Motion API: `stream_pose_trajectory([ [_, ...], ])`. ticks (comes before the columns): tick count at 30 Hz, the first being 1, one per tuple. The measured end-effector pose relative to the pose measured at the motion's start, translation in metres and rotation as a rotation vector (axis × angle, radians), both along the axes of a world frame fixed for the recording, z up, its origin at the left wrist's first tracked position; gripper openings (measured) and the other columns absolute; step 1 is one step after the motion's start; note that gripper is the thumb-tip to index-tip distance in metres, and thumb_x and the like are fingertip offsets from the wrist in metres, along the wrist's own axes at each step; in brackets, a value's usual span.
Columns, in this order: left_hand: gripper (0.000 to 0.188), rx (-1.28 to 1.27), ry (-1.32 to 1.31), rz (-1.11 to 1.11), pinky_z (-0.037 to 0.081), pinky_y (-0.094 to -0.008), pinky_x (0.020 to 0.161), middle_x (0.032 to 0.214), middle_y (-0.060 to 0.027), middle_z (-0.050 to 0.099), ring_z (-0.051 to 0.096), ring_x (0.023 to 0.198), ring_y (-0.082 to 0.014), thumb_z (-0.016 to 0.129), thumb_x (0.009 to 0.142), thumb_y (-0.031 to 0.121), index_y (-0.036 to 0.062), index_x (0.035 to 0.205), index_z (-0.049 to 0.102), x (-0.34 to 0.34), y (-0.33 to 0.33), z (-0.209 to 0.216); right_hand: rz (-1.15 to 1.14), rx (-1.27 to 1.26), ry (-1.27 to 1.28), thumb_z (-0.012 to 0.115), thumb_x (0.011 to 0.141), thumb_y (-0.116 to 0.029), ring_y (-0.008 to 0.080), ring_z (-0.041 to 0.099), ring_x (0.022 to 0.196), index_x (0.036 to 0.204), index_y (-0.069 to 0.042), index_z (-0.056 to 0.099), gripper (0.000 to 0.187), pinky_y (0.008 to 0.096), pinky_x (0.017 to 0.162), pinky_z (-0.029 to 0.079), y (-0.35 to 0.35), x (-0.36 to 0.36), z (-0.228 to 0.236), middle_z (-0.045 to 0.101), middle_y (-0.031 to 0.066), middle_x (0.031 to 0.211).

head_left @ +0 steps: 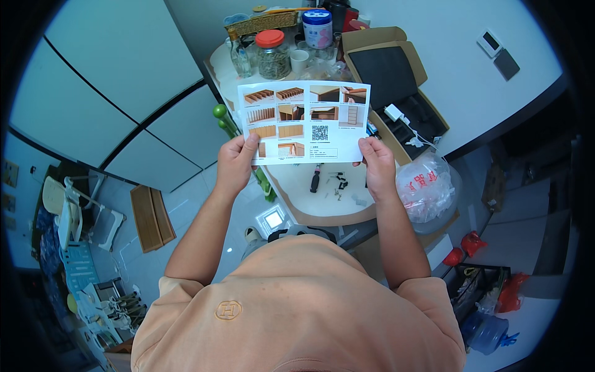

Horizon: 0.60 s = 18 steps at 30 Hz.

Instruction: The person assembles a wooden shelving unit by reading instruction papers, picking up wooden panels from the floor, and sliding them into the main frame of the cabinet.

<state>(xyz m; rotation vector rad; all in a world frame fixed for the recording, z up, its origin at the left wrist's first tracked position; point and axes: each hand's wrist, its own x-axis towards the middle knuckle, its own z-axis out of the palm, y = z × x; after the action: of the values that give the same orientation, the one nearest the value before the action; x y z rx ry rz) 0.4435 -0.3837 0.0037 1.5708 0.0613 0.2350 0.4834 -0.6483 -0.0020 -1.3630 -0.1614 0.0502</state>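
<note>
Both of my hands hold up a printed instruction sheet (pixel 297 132) with rows of small photos of wooden furniture parts and a square code. My left hand (pixel 236 164) pinches its lower left corner, thumb on top. At the lower right corner, my right hand (pixel 379 166) grips the paper the same way. Below the sheet, on the white table (pixel 310 204), lie a black-handled screwdriver (pixel 315 181) and several small dark fittings and screws (pixel 339 181). The sheet hides the middle of the table.
Behind the sheet stand a red-lidded jar (pixel 273 59), a glass bottle (pixel 239 57), a white cup (pixel 299 61) and a blue-lidded can (pixel 318 30). An open cardboard box (pixel 427 118) with a white charger (pixel 396 115) is at right, near a plastic bag (pixel 424 186). Wooden boards (pixel 152 218) lie on the left floor.
</note>
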Motion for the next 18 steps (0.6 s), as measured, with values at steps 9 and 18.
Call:
stream_pose_trajectory([
  [9,0.03,0.009,0.225,0.006,0.041,-0.0225,0.055,0.071,-0.0013,0.055,0.048,0.06,-0.008,0.05,0.088,0.029,-0.0003,0.089,0.058,0.012,0.002,-0.048,0.058,-0.087,0.201,0.05,0.087,-0.016,0.0063,0.046,0.051,0.087,-0.001,0.056,0.017,0.0175,0.048,0.037,0.006,0.02,-0.04,0.055,0.0033,0.065],
  [18,0.025,0.202,0.451,0.073,0.042,-0.0232,0.065,0.085,-0.0003,0.056,0.049,0.076,-0.009,0.051,0.086,0.026,0.0073,0.102,0.057,-0.045,0.042,-0.09,-0.32,-0.228,0.492,0.055,0.082,-0.012,0.0072,0.047,0.05,0.109,-0.004,0.043,0.031,0.0193,0.045,0.037,-0.004,0.078,-0.185,0.057,0.0039,0.069],
])
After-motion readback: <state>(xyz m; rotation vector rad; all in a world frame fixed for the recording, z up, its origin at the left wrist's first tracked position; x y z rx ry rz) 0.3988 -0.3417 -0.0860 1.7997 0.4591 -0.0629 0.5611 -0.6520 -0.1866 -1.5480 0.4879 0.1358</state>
